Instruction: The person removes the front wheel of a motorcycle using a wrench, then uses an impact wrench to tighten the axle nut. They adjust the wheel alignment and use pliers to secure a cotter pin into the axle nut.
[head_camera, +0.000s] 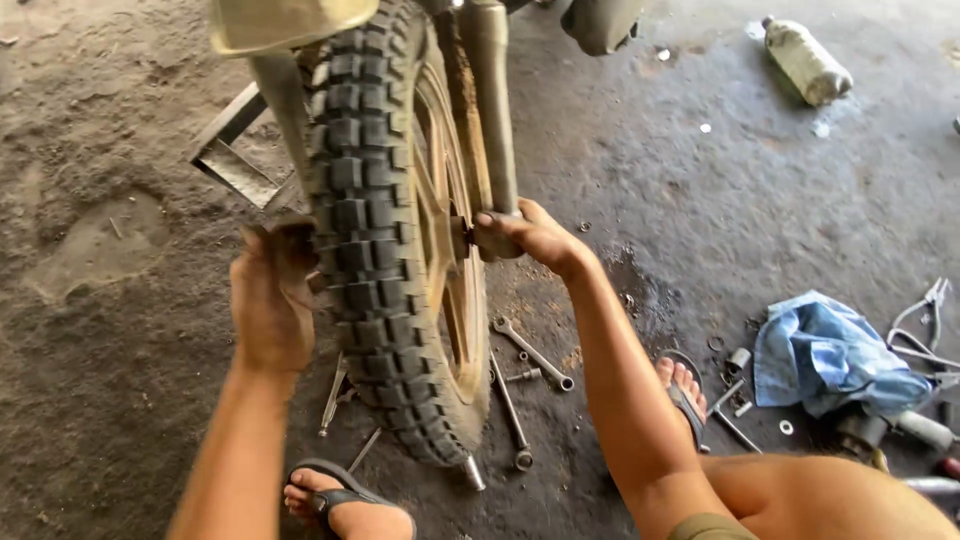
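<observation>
A dusty, oil-stained concrete floor (760, 190) fills the head view. A knobby motorcycle wheel (375, 230) stands upright in the middle, held between two fork legs. The left hand (272, 295) is on the wheel's left side, fingers curled around something at the axle end; what it holds is hidden by the tyre and blurred. The right hand (530, 235) is closed on the lower end of the right fork leg (490, 110), thumb at the axle. Near the wheel's foot lie two spanners (535, 355) on the floor, just beside each other. To the right, well apart, a blue rag (825, 355) lies among small parts, with pliers (925, 320) beside it. A plastic bottle (805, 60) lies far right.
</observation>
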